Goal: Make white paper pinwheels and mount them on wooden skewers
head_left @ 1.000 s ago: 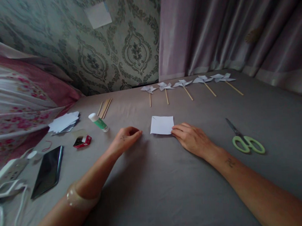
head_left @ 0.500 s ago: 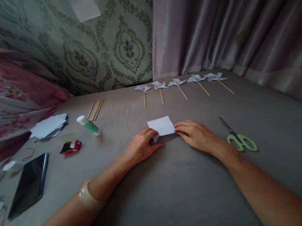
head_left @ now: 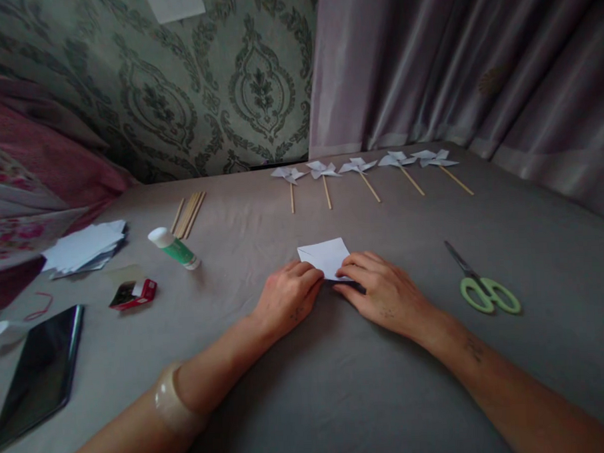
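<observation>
A small white sheet of paper [head_left: 324, 255] lies in front of me, a slit or crease line showing at its far left corner. My left hand [head_left: 293, 290] pinches its near left edge, fingers closed. On the near right part, my right hand [head_left: 377, 286] grips the paper between thumb and fingers. The near edge is partly hidden under my fingers. To the right of my right hand rest scissors [head_left: 485, 290] with green handles, blades nearly together. Several white paper pinwheels [head_left: 358, 165] on wooden sticks stretch in a row beyond the paper.
On the left are a glue stick [head_left: 173, 248], several wooden sticks [head_left: 189, 215], a stack of white paper [head_left: 85, 248], a small red box [head_left: 133, 294] and a dark phone or tablet [head_left: 38, 375]. A patterned wall [head_left: 260, 88] and a curtain [head_left: 375, 70] border the grey cloth surface [head_left: 339, 398].
My right hand has shifted inward onto the near right part of the paper. The left hand's fingers have closed further along the near edge, and its far left corner now shows a line.
</observation>
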`<state>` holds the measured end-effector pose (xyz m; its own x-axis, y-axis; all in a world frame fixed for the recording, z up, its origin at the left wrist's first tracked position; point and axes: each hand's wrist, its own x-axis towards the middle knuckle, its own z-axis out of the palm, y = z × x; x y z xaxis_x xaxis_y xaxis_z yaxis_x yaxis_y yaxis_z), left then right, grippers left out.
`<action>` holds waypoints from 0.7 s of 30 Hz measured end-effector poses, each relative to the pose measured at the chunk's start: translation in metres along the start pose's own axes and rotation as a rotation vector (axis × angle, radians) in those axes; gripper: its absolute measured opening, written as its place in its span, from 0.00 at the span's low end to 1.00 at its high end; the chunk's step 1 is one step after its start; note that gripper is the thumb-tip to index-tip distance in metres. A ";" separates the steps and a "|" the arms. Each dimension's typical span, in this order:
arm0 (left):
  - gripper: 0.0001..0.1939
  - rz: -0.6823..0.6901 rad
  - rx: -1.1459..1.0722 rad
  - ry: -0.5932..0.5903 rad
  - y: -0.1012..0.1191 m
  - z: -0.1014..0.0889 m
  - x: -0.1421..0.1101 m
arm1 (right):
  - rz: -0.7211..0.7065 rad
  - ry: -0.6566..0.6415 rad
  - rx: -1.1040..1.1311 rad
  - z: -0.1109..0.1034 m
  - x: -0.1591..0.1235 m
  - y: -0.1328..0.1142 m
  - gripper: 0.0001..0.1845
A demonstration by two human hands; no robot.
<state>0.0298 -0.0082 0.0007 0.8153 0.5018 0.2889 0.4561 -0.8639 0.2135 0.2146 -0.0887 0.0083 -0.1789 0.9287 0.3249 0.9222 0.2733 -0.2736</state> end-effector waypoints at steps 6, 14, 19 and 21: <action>0.07 -0.005 -0.030 0.007 0.003 0.001 -0.008 | 0.097 -0.053 0.184 0.010 -0.004 -0.014 0.07; 0.05 -0.173 -0.178 0.029 -0.001 0.005 -0.008 | 0.272 0.061 0.277 0.019 -0.004 -0.009 0.09; 0.09 -0.137 -0.197 0.044 0.000 0.006 -0.009 | 0.373 0.113 0.336 0.023 -0.003 -0.010 0.08; 0.09 -0.129 -0.208 0.061 0.000 0.006 -0.008 | 0.381 0.127 0.339 0.023 -0.002 -0.011 0.07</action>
<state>0.0250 -0.0124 -0.0077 0.7295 0.6141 0.3010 0.4663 -0.7686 0.4379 0.1973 -0.0878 -0.0100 0.2098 0.9461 0.2467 0.7471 0.0077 -0.6647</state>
